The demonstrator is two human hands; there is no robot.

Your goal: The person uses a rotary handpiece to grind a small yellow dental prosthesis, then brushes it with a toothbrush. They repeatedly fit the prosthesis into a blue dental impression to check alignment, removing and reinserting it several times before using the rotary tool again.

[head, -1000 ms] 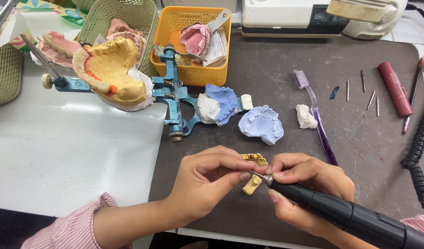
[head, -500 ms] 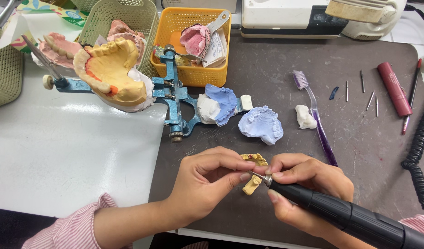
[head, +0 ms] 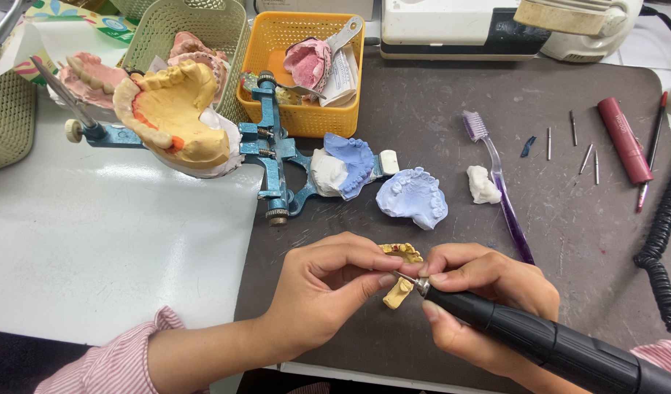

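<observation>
My left hand (head: 321,292) pinches a small yellow dental cast piece (head: 398,292) between thumb and fingers, near the front edge of the dark mat. In my right hand (head: 481,299) lies a black rotary handpiece (head: 554,343), gripped like a pen. Its thin burr tip (head: 407,279) touches the yellow piece. More of the yellow piece (head: 402,252) shows above my fingers.
A blue dental cast (head: 413,197), a blue articulator (head: 277,157) with a large yellow cast (head: 176,109), a purple toothbrush (head: 499,186), a white lump (head: 483,185), loose burrs (head: 572,128), a red pen (head: 624,140), an orange basket (head: 306,117) and green baskets (head: 160,29) lie behind my hands.
</observation>
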